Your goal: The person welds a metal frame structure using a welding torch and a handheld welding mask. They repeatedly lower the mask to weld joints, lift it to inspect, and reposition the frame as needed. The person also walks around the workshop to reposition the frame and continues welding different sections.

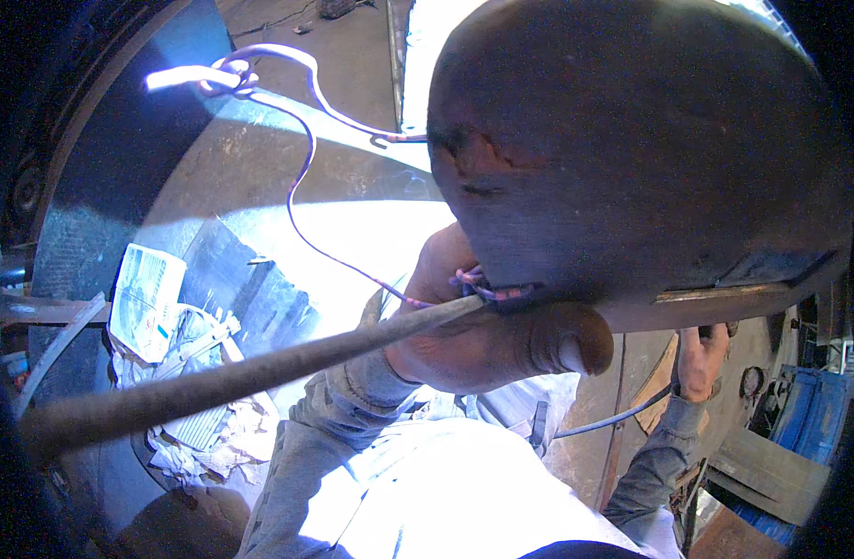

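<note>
A dark, curved welding shield [632,158] fills the upper right of the head view. My left hand [487,340] is closed on its lower edge, thumb in front and the other fingers mostly hidden. A long brown rod [259,377] runs from beside this hand toward the lower left. Thin purplish cord [306,177] is knotted at the shield's edge and loops out to the upper left. Below the shield, my right hand [700,363] is closed, its fingertips partly hidden. A dark cable [618,419] runs to it; what it grips is unclear.
Glaring light washes out the middle. At left lie a white printed box [147,303], crumpled paper [212,447] and a curved metal strip [59,354]. Blue metal pieces [818,410] and a grey beam [767,470] stand at right.
</note>
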Demonstrator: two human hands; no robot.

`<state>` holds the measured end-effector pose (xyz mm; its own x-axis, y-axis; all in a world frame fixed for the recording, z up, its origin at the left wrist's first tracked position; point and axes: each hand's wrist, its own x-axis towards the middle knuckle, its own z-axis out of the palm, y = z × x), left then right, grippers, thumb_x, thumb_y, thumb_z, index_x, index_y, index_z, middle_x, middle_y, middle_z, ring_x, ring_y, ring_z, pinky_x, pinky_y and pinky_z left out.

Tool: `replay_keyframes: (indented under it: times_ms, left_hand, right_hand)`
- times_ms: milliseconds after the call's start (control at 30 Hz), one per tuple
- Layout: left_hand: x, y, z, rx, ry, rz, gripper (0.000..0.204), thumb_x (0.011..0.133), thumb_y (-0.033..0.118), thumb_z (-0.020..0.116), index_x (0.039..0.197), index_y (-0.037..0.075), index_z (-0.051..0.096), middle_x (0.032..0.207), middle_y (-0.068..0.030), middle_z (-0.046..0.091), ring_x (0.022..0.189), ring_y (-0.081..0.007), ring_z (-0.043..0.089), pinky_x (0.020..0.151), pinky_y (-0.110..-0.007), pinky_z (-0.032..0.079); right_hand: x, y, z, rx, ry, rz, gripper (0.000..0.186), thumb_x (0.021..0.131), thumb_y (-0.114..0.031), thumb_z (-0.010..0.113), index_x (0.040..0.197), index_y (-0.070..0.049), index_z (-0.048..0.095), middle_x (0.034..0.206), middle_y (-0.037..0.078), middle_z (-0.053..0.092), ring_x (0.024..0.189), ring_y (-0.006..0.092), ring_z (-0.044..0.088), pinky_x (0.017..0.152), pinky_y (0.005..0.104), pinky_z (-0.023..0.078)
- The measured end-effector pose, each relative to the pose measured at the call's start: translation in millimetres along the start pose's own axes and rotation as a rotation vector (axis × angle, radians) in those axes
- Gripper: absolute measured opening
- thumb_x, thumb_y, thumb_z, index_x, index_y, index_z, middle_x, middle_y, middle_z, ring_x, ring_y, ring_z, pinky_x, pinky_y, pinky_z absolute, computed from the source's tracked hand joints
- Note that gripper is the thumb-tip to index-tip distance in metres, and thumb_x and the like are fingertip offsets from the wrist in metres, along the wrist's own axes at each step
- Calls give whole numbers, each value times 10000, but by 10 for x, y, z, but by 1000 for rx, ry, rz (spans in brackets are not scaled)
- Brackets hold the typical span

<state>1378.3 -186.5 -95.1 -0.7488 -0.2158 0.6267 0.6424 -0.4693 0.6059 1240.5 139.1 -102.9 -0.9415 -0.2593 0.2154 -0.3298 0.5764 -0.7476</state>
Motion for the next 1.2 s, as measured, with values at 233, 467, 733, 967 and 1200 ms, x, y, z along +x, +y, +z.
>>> replay_keyframes:
  times_ms: [233, 467, 733, 967, 1200]
  left_hand:
    - [25, 30, 12, 20, -17, 1, 463, 767, 211, 774, 1133, -7, 593, 1078, -109, 650, 951, -193, 615, 814, -326, 498]
    - [-9, 77, -30, 29, -14, -5, 453, 770, 202, 770, 1131, -7, 594, 1073, -108, 651, 946, -192, 617, 808, -325, 500]
    - [-208, 75, -117, 18, 174, 2, 441, 774, 192, 766, 1128, -7, 595, 1067, -106, 653, 940, -191, 620, 802, -324, 502]
    - [-432, 43, -296, -6, 504, 96, 431, 777, 184, 762, 1126, -8, 596, 1063, -105, 654, 935, -191, 622, 796, -322, 504]
    - [-478, 13, -322, 8, 524, 93, 421, 781, 175, 758, 1124, -8, 596, 1058, -104, 656, 929, -190, 624, 790, -321, 505]
  right_hand:
    - [-35, -19, 42, 83, 29, 31, 351, 906, -188, 595, 1171, 38, 555, 1057, 100, 615, 947, 179, 546, 842, 319, 427]
    - [-17, 71, -7, 80, -34, -7, 333, 902, -152, 579, 1172, 41, 553, 1073, 96, 611, 948, 171, 543, 838, 307, 428]
    - [-51, -241, 60, -21, 3, 15, 336, 846, -137, 625, 1126, 41, 579, 1029, 99, 613, 934, 199, 578, 850, 314, 455]
    - [2, -240, 59, -83, 10, -89, 360, 820, -114, 613, 1143, 39, 569, 1008, 100, 617, 933, 193, 571, 852, 323, 450]
    - [13, -205, 39, -107, 12, -10, 347, 832, -106, 608, 1154, 19, 568, 994, 95, 617, 917, 182, 572, 843, 307, 451]
